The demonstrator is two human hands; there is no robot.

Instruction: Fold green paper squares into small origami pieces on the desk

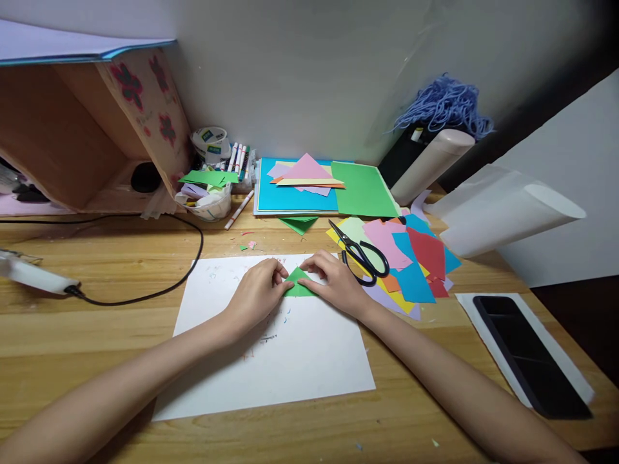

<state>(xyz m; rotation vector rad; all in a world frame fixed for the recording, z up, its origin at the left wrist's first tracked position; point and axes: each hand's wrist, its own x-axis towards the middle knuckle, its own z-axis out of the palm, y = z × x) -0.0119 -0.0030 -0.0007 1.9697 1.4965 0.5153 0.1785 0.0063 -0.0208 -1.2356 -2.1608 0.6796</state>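
Near the far edge of the white sheet (309, 354) on the tabletop (97, 335), there's a small green paper triangle (300, 292), folded afaict. L hand (256, 285) has its fingers pinched on the left slanted side, R hand (337, 283) same deal on the right, thumbs on top. Imo it's super light, kinda stiff if layered, not really slippery, but it'd crease or tear easily, so hold it by the side edges w/ light pressure. Scissors (356, 249) just right of R hand, fyi.
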